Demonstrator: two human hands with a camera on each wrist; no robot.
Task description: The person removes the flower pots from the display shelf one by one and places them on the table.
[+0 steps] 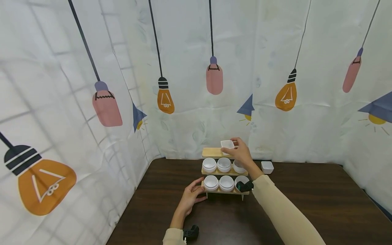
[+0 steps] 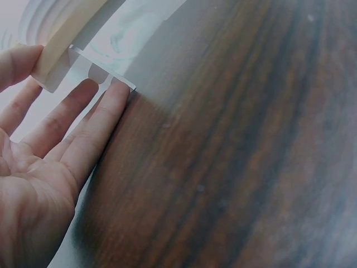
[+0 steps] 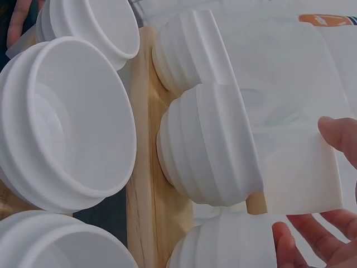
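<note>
While right hand (image 1: 241, 152) pinches 1 square dish (image 1: 226, 144), left hand (image 1: 190, 198) touching rack (image 1: 210, 152), fingers (image 2: 100, 125) spread

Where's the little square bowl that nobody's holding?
In the head view, the square bowl is near the back edge of the dark table, just right of the tiered rack.
</note>
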